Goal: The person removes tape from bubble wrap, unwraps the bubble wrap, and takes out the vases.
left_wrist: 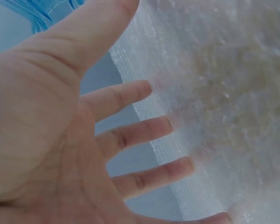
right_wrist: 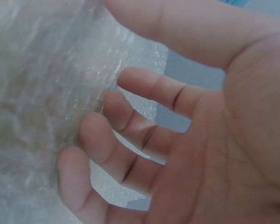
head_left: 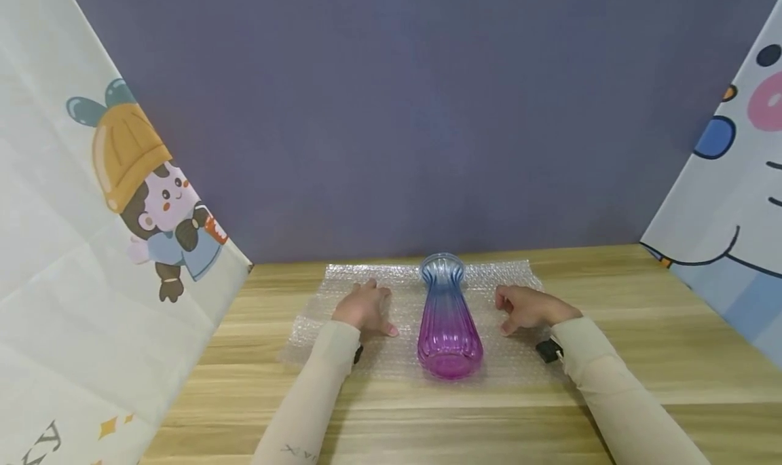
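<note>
A ribbed glass vase, blue at its flared mouth and magenta at its base, lies on its side on a sheet of bubble wrap. Its mouth points away from me. To its left, my left hand rests on the wrap; the left wrist view shows its spread fingers with their tips touching the plastic. On the vase's other side, my right hand touches the wrap with loosely bent fingers. Neither hand touches the vase.
The wrap lies on a wooden table. Behind stands a dark blue-grey panel. A white sheet with a cartoon figure borders the left, and another printed sheet borders the right.
</note>
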The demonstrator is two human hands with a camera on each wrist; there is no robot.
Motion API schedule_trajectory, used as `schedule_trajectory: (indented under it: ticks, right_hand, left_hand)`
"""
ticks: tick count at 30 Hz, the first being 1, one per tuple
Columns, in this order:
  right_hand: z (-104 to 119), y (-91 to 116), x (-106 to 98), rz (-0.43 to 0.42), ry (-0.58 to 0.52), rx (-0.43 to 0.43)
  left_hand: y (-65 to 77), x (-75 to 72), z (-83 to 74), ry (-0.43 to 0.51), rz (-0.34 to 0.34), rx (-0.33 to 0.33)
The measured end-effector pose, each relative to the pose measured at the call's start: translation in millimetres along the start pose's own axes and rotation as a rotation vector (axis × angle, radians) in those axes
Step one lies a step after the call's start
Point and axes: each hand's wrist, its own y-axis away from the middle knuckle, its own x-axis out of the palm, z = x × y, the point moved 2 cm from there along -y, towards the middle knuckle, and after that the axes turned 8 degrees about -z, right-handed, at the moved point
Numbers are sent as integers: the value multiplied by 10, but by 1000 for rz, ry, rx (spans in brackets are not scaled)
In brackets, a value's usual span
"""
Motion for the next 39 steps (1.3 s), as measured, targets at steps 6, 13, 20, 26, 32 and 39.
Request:
schedule_trajectory:
  ticks: [6,13,20,26,32,39]
  right_hand:
    - [14,2,-24,-22,-7,-12]
    - [67,-56,-52,-210,-19,-16]
    - [189,-112,-44,-276,-277,119]
    - [315,-121,-31,-227,-412,153]
    - [409,-147,24,-172,-470,172]
    - [463,-182,114,-146,-509,179]
  left_hand:
    - [-9,23,12,-4,27,5]
    - [0,27,-14,-8,54,11]
    - [2,23,-19,-27,56,20]
    - [11,10,-24,-19,60,12]
    - [16,4,-15,-1,62,5]
    - [8,18,-2,-10,61,4]
